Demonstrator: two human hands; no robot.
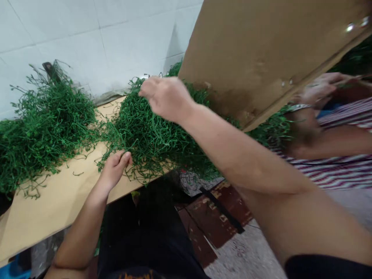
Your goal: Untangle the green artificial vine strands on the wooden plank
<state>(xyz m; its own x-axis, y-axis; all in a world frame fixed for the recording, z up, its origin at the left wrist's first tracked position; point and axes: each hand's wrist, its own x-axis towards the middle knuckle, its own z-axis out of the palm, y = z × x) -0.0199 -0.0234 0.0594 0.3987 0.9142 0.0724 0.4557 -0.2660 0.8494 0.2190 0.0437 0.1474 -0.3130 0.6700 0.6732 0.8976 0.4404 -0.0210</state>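
Observation:
A large tangled pile of thin green artificial-looking stems with small curled tips lies on a tan board. At the pile's near left edge, my left hand is closed in a pinch, with a bit of green stem showing between thumb and fingers. My right hand is raised over the back of the same pile, its fingers curled together. What those fingers hold, if anything, is hidden. Farther left on the board sits a second heap of green stems, with a few loose pieces between the two.
An upright brown board divides my side from another person, whose hands and striped clothing show at the right. White wall tiles stand behind. A worn reddish-brown surface lies below the board.

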